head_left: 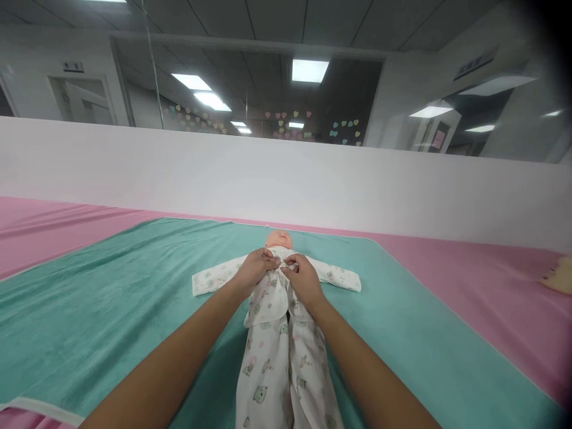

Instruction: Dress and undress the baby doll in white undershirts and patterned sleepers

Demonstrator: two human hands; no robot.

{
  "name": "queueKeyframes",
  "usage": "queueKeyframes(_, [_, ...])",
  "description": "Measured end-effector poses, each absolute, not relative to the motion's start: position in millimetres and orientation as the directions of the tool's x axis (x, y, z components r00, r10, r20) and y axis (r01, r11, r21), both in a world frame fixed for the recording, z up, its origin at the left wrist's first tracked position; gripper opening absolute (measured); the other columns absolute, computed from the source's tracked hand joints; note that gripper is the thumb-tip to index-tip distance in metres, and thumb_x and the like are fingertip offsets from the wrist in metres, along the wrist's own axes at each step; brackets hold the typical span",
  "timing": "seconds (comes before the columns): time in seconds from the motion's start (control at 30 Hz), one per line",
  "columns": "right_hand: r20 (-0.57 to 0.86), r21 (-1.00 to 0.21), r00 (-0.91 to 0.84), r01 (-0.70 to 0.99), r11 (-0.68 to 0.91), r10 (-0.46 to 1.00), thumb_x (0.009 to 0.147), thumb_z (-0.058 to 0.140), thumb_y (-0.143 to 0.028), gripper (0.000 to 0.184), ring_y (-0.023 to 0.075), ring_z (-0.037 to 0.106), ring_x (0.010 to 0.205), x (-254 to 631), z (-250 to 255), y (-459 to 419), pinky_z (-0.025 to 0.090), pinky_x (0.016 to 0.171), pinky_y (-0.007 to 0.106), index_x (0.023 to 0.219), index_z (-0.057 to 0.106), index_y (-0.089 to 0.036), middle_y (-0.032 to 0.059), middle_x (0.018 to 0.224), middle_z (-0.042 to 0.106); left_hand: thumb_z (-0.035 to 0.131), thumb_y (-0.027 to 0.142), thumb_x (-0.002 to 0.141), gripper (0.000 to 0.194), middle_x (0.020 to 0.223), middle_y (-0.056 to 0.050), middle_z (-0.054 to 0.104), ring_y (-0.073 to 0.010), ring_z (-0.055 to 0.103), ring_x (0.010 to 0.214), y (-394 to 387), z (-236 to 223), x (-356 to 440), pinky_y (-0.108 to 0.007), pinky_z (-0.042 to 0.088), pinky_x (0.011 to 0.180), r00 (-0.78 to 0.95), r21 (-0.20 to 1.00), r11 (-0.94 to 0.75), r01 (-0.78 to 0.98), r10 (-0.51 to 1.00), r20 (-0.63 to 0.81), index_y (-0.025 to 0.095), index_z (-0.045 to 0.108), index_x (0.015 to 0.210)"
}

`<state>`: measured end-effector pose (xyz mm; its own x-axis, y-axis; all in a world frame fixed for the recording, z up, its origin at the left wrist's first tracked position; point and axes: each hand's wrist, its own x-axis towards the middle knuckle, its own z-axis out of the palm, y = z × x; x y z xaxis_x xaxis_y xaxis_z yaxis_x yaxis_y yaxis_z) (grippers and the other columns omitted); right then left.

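A baby doll (279, 239) lies on its back, head away from me, dressed in a white patterned baby shirt (271, 301) and matching trousers (267, 369). The shirt's long sleeves stretch out to both sides. At the upper chest my left hand (259, 265) pinches the shirt's front edge. Close beside it, my right hand (302, 275) pinches the other side of the front with thumb and forefinger. Below my hands the two front flaps hang apart slightly. Any fastener between my fingertips is too small to make out.
A teal blanket (134, 310) lies under the doll on a pink sheet (482, 298). Behind them runs a low white wall (286, 179) with glass above it. A beige object (558, 276) sits at the far right edge.
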<state>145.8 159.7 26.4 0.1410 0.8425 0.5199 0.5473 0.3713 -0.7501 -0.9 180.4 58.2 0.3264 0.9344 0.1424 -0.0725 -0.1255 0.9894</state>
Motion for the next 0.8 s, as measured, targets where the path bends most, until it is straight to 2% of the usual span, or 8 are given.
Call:
queueKeyframes(0.1, [0.547, -0.722, 0.124, 0.571, 0.391, 0.828, 0.070, 0.051, -0.030, 0.015, 0.0129, 0.045, 0.064, 145, 27, 157, 0.037, 0.063, 0.027, 0.082, 0.057, -0.023, -0.0003, 0.085, 0.056, 0.068, 0.033, 0.062, 0.028, 0.065, 0.002, 0.056, -0.0124, 0.054, 0.061, 180, 57, 0, -0.023, 0.040, 0.056, 0.333, 0.984, -0.167, -0.063, 0.926, 0.178, 0.018, 0.048, 0.075])
queueKeyframes(0.2, [0.577, -0.692, 0.112, 0.593, 0.412, 0.809, 0.072, 0.049, -0.028, 0.013, 0.0137, 0.046, 0.065, 145, 27, 156, 0.037, 0.063, 0.027, 0.080, 0.058, -0.023, 0.0003, 0.082, 0.055, 0.062, 0.031, 0.067, 0.021, 0.066, 0.003, 0.055, -0.0117, 0.053, 0.062, 180, 52, 3, -0.023, 0.039, 0.058, 0.313, 0.961, -0.277, -0.018, 0.911, 0.269, 0.018, 0.049, 0.076])
queueKeyframes(0.3, [0.585, -0.683, 0.112, 0.601, 0.414, 0.803, 0.073, 0.050, -0.027, 0.012, 0.0139, 0.047, 0.065, 145, 26, 157, 0.037, 0.063, 0.027, 0.080, 0.059, -0.023, 0.0006, 0.081, 0.055, 0.058, 0.029, 0.069, 0.015, 0.066, 0.003, 0.052, -0.0111, 0.050, 0.062, 180, 47, 6, -0.022, 0.037, 0.058, 0.253, 0.923, -0.381, 0.063, 0.900, 0.354, 0.018, 0.051, 0.077])
queueKeyframes(0.4, [0.591, -0.676, 0.108, 0.607, 0.418, 0.799, 0.074, 0.051, -0.028, 0.014, 0.0144, 0.048, 0.067, 146, 25, 158, 0.038, 0.065, 0.028, 0.081, 0.062, -0.024, 0.0009, 0.081, 0.055, 0.054, 0.027, 0.070, 0.010, 0.060, 0.005, 0.048, -0.0105, 0.045, 0.056, 179, 44, 7, -0.021, 0.033, 0.053, 0.228, 0.893, -0.414, 0.177, 0.900, 0.372, 0.019, 0.054, 0.076])
queueKeyframes(0.57, [0.589, -0.631, 0.077, 0.666, 0.398, 0.805, 0.080, 0.047, -0.025, 0.021, 0.0152, 0.051, 0.075, 146, 27, 153, 0.039, 0.068, 0.028, 0.089, 0.065, -0.026, 0.0021, 0.084, 0.056, 0.048, 0.022, 0.072, 0.014, 0.068, 0.002, 0.053, -0.0131, 0.049, 0.066, 177, 45, 7, -0.023, 0.038, 0.061, 0.216, 0.818, -0.498, 0.287, 0.866, 0.451, 0.020, 0.059, 0.080])
queueKeyframes(0.67, [0.590, -0.519, 0.031, 0.780, 0.350, 0.807, 0.084, 0.040, -0.022, 0.028, 0.0153, 0.051, 0.082, 144, 31, 145, 0.037, 0.066, 0.026, 0.096, 0.065, -0.028, 0.0028, 0.091, 0.056, 0.045, 0.019, 0.074, 0.018, 0.078, 0.001, 0.058, -0.0148, 0.052, 0.075, 176, 43, 5, -0.025, 0.041, 0.068, 0.220, 0.769, -0.546, 0.334, 0.838, 0.499, 0.021, 0.060, 0.083])
queueKeyframes(0.8, [0.598, -0.296, -0.036, 0.919, 0.262, 0.800, 0.084, 0.039, -0.019, 0.031, 0.0160, 0.049, 0.085, 140, 36, 135, 0.034, 0.065, 0.026, 0.104, 0.061, -0.030, 0.0031, 0.098, 0.054, 0.041, 0.015, 0.077, 0.024, 0.088, -0.001, 0.059, -0.0154, 0.053, 0.083, 178, 38, 1, -0.028, 0.042, 0.076, 0.224, 0.688, -0.609, 0.395, 0.790, 0.571, 0.021, 0.061, 0.089])
